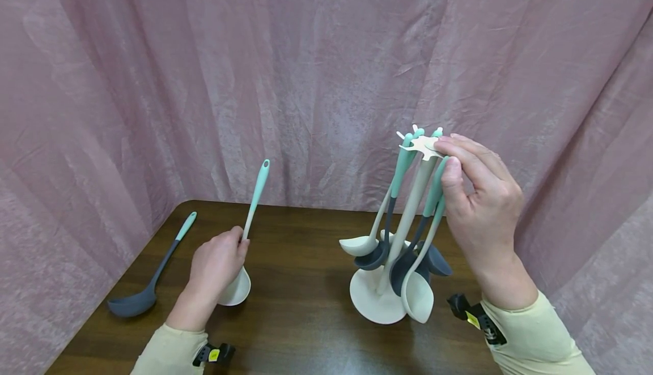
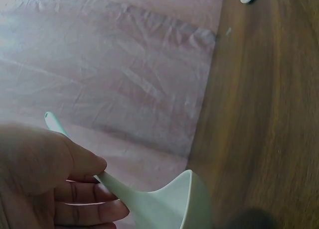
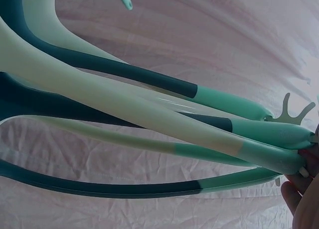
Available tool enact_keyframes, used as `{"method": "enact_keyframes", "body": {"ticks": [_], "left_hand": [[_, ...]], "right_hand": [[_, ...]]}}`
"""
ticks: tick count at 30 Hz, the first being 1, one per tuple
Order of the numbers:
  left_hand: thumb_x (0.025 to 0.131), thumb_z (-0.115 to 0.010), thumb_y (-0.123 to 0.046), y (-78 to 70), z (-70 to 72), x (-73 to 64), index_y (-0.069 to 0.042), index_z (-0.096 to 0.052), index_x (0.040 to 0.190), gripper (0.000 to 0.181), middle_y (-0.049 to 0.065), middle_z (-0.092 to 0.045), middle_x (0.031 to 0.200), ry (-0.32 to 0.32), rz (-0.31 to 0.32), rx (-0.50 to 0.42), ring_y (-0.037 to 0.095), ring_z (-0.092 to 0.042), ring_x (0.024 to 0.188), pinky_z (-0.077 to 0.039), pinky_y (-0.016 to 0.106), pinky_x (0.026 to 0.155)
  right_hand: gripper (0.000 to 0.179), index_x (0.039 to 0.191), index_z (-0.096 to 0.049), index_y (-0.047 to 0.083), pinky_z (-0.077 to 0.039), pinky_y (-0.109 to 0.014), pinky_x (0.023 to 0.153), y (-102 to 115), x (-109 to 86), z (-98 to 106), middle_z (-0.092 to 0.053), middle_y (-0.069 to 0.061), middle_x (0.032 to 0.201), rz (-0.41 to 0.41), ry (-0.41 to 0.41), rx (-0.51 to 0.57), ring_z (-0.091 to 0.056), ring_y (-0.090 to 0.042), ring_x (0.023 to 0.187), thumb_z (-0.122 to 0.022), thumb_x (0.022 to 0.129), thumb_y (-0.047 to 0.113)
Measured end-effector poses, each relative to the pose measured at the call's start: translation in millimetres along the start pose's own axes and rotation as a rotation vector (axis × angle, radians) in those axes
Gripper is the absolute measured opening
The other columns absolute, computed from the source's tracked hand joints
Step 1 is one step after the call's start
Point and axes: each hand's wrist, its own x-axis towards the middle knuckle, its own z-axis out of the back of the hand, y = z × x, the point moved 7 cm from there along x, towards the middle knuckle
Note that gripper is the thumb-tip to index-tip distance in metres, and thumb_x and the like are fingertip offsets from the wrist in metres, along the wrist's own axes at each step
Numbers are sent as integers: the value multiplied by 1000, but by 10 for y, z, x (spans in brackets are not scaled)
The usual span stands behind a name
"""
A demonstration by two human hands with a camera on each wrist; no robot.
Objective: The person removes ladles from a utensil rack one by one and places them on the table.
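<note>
A white ladle (image 1: 236, 289) with a mint handle is gripped at its shaft by my left hand (image 1: 216, 261), bowl down near the tabletop. In the left wrist view, thumb and fingers close round the shaft just above the ladle's bowl (image 2: 164, 206). My right hand (image 1: 484, 199) pinches the hooked top of a white utensil rack (image 1: 415, 194), its thumb beside a mint handle end. Several white and dark grey utensils hang there. In the right wrist view, my right hand's fingers (image 3: 294, 194) meet a white utensil's handle (image 3: 269, 157) at a hook.
A dark grey ladle (image 1: 134, 302) with a mint handle lies on the brown wooden table (image 1: 296, 318), left of my left hand. The rack's round white base (image 1: 374, 310) stands right of centre. Pink curtains (image 1: 326, 80) hang behind the table.
</note>
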Motion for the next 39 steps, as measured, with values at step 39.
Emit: {"method": "enact_keyframes", "body": {"ticks": [39], "left_hand": [[106,-70,-16,602,-113,42,-2,-68,99,15,10,-67,77,182,118,60,33,-63,62,-49,52,54]], "right_hand": [[38,117,-86,7,-52,-31,110,3,-3,-25,-82,-3,121,-7,1,3,-75,-28,122,-57,107,28]]}}
